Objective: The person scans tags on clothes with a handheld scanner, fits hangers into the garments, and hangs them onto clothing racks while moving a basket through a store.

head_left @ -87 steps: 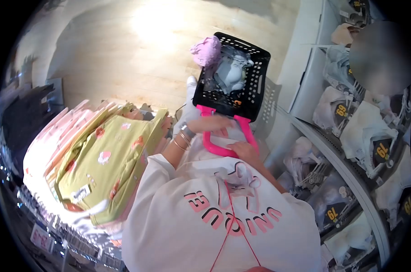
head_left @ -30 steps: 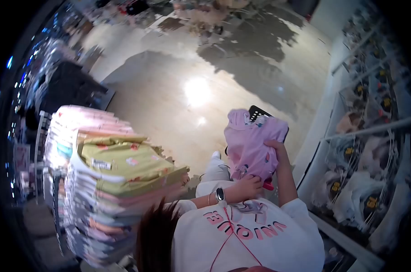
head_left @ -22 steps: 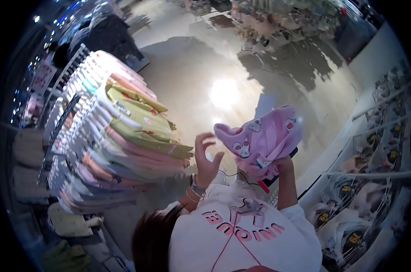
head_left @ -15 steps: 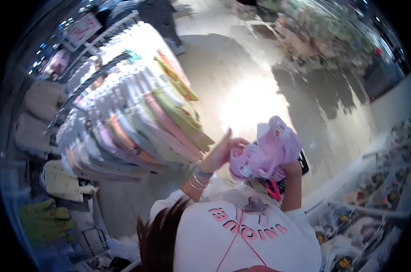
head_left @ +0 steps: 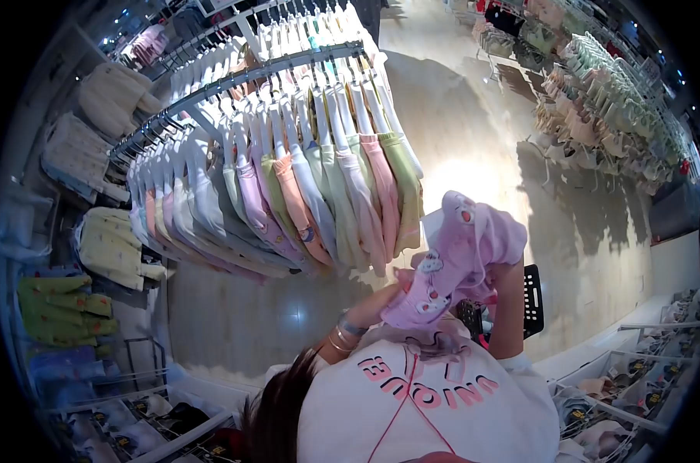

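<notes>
A pink-lilac garment (head_left: 473, 239) with white cartoon prints is bunched up in front of my chest, between both hands. My left hand (head_left: 396, 287) closes on its lower left part; cloth covers most of the fingers. On the other side, my right hand (head_left: 507, 272) grips the garment from beneath, its fingers largely hidden by folds. A pale flat piece (head_left: 436, 225) sticks out behind the cloth. Below my right forearm shows a black basket (head_left: 532, 301) with holes in its side.
To the left stands a rack (head_left: 288, 65) of pastel clothes (head_left: 342, 193) on white hangers. More garments hang on the left wall, including a green top (head_left: 64, 309). Another display rack (head_left: 612, 108) stands far right. Low bins (head_left: 620, 386) of small packaged items lie at bottom right.
My left hand has gone from spread fingers beside the garment to a hold under its edge. The garment is less bunched and hangs lower left. The view has shifted, with the rack appearing farther right.
</notes>
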The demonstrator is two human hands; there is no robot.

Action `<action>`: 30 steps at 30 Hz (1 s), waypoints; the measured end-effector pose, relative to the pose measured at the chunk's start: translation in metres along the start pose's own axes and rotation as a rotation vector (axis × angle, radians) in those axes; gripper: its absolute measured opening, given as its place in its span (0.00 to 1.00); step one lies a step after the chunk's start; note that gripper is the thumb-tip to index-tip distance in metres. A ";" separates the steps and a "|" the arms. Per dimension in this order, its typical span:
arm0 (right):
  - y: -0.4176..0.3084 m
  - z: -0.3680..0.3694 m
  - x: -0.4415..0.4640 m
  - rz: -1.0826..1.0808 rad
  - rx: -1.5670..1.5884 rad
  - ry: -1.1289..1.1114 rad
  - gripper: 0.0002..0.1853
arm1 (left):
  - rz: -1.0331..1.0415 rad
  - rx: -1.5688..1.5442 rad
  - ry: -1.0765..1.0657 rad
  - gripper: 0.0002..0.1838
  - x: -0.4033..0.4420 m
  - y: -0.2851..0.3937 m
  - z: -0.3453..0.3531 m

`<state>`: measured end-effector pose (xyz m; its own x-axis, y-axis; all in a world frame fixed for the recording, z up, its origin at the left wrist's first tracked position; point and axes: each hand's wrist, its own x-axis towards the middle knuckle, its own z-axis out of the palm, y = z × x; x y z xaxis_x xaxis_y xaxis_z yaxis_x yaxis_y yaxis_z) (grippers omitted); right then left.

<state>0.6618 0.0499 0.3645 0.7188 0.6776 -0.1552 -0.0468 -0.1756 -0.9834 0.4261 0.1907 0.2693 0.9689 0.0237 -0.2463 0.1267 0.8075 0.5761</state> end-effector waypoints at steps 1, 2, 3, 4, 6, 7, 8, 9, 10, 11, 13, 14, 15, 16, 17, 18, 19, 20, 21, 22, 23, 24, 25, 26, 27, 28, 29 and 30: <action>-0.008 0.007 0.002 0.078 0.052 0.041 0.37 | 0.019 -0.229 0.082 0.26 -0.010 0.014 0.006; 0.002 0.011 0.006 0.021 0.137 0.032 0.38 | 0.076 -0.083 -0.012 0.26 -0.017 0.028 0.009; 0.001 0.015 0.006 -0.033 0.220 0.022 0.38 | 0.146 0.057 -0.097 0.25 -0.024 0.042 0.012; -0.002 0.022 0.005 -0.085 0.254 0.001 0.39 | 0.190 0.305 -0.033 0.25 -0.031 0.048 0.011; 0.004 0.023 0.010 -0.119 0.189 -0.039 0.40 | 0.264 0.423 0.092 0.23 -0.042 0.057 0.005; 0.010 0.022 0.014 -0.140 0.159 -0.061 0.40 | 0.297 0.296 0.151 0.21 -0.045 0.062 0.002; 0.009 0.018 0.016 -0.090 0.023 -0.078 0.40 | 0.328 0.172 0.211 0.20 -0.047 0.068 -0.001; 0.007 0.011 0.018 -0.036 0.054 -0.265 0.40 | 0.378 0.218 0.239 0.18 -0.049 0.071 -0.004; 0.004 0.004 0.020 0.019 0.096 -0.448 0.40 | 0.420 0.271 0.266 0.17 -0.052 0.074 -0.008; 0.001 -0.002 0.022 0.076 0.143 -0.628 0.40 | 0.455 0.324 0.294 0.15 -0.054 0.076 -0.010; 0.025 -0.018 0.040 0.021 0.293 -1.034 0.35 | 0.458 0.465 0.394 0.08 -0.042 0.081 0.018; 0.025 -0.015 0.041 0.134 0.445 -0.912 0.37 | 0.436 0.551 0.392 0.08 -0.034 0.079 0.017; 0.024 -0.011 0.042 0.245 0.590 -0.787 0.39 | 0.418 0.636 0.387 0.07 -0.024 0.078 0.019; 0.024 -0.007 0.043 0.230 0.398 -0.740 0.38 | 0.434 0.796 0.296 0.06 -0.012 0.075 0.023; 0.024 -0.002 0.044 0.217 0.207 -0.688 0.37 | 0.406 0.775 0.256 0.06 0.001 0.072 0.030; 0.026 0.005 0.044 0.209 0.019 -0.632 0.37 | 0.374 0.751 0.218 0.06 0.013 0.068 0.040; 0.032 0.014 0.040 0.208 -0.066 -0.597 0.32 | 0.337 0.725 0.182 0.06 0.022 0.065 0.048; 0.049 0.022 0.040 0.151 -0.205 -0.566 0.29 | 0.343 0.782 0.263 0.06 0.028 0.065 0.055; 0.062 0.027 0.042 0.092 -0.344 -0.531 0.26 | 0.369 0.852 0.311 0.06 0.030 0.069 0.057; 0.070 0.025 0.044 0.083 -0.317 -0.508 0.25 | 0.400 0.923 0.358 0.07 0.030 0.075 0.058; 0.071 0.023 0.046 0.072 -0.293 -0.490 0.23 | 0.437 0.991 0.410 0.07 0.030 0.080 0.058; 0.072 0.022 0.048 0.061 -0.271 -0.477 0.22 | 0.569 1.015 0.444 0.08 0.032 0.080 0.051; 0.070 0.020 0.048 0.068 -0.308 -0.494 0.22 | 0.568 1.001 0.494 0.08 0.029 0.084 0.051; 0.061 0.017 0.048 0.075 -0.344 -0.512 0.22 | 0.566 0.987 0.545 0.08 0.025 0.088 0.052; 0.056 0.017 0.049 0.084 -0.380 -0.530 0.22 | 0.562 0.972 0.595 0.08 0.022 0.090 0.052; 0.059 0.019 0.051 0.073 -0.386 -0.509 0.21 | 0.604 1.067 0.624 0.08 0.022 0.090 0.047; 0.063 0.022 0.053 0.067 -0.392 -0.489 0.20 | 0.645 1.147 0.662 0.09 0.023 0.090 0.051; 0.064 0.024 0.051 0.061 -0.402 -0.472 0.20 | 0.687 1.224 0.702 0.09 0.025 0.092 0.057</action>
<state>0.6794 0.0904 0.2912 0.3349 0.8845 -0.3248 0.2527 -0.4164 -0.8734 0.4738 0.2317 0.3608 0.6671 0.7118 0.2198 0.1460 -0.4143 0.8984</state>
